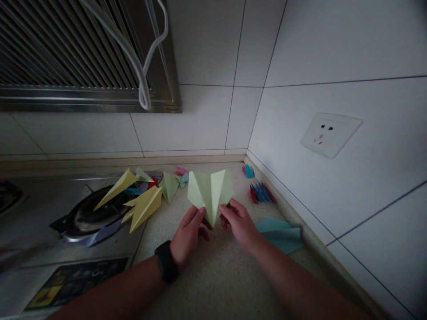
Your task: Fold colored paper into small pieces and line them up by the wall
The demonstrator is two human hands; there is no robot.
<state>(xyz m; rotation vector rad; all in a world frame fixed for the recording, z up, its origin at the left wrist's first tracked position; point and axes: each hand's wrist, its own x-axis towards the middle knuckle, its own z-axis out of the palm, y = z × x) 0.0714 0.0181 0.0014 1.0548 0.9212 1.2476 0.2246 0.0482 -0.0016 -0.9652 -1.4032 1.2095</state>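
- White tiled walls (pixel 307 53) meet in the corner ahead of me, at one o'clock from my hands.
- A slatted stainless-steel range hood (pixel 66 49) hangs at ten o'clock, with a looped white cable (pixel 133 58) in front of it.
- A metal gas stove (pixel 20 222) lies at nine o'clock; paper rests over its round black burner, so lighting it could scorch everything there.
- A speckled pale stone counter (pixel 216 275) spreads beneath my hands.
- My left hand (pixel 188 231) and right hand (pixel 239 224) each hold a narrow pinch, thumb on top, at the tapered lower end of one sheet.
- That sheet, a pale green pleated paper plane (pixel 211 191), sits centred between them, wings spread toward twelve. Pulling unevenly could tear its middle crease; pressing too hard with one thumb could skew a wing.
- A blue-green folded paper sheet (pixel 282 235) lies at four o'clock, right beside my right wrist; a careless sweep of that arm might crumple it.
- A pointed yellow paper plane (pixel 147 206) lies at nine, near the stove's edge.
- A red-and-blue spiky paper bundle (pixel 262 193) sits at three, near the wall.
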